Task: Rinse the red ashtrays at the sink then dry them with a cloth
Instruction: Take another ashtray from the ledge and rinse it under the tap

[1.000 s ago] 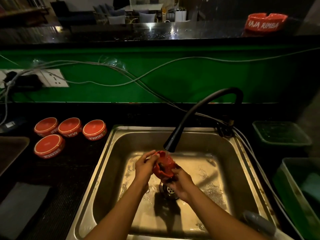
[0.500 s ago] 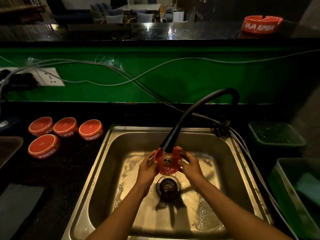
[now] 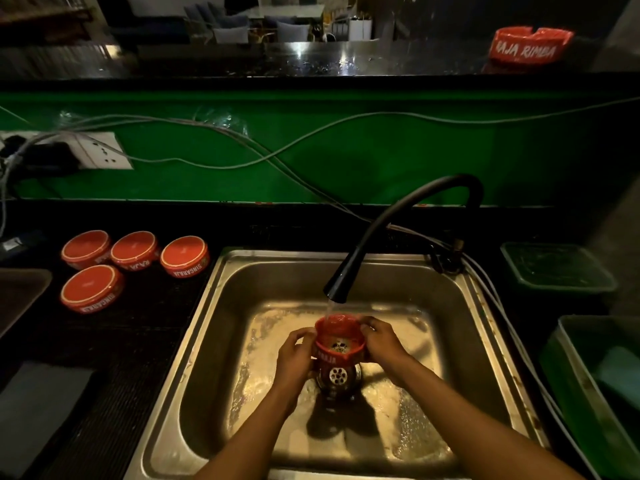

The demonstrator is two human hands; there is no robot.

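I hold a red ashtray (image 3: 338, 341) over the drain of the steel sink (image 3: 239, 285), its opening up, under water running from the black faucet (image 3: 349, 271). My left hand (image 3: 294, 355) grips its left side and my right hand (image 3: 382, 342) its right side. Several red ashtrays (image 3: 135, 251) stand upside down on the black counter left of the sink. One more red ashtray (image 3: 530, 43) sits upright on the high bar top at the far right. A dark cloth (image 3: 38, 410) lies flat on the counter at the near left.
Grey cables (image 3: 242, 140) hang across the green wall from a socket (image 3: 100, 150) at the left. Green plastic tubs (image 3: 557, 268) stand right of the sink. A dark tray edge (image 3: 20, 292) shows at the far left.
The ashtray was tilted toward me under the spout; now it is turned opening-up and held lower over the drain. Both hands shifted to its sides.
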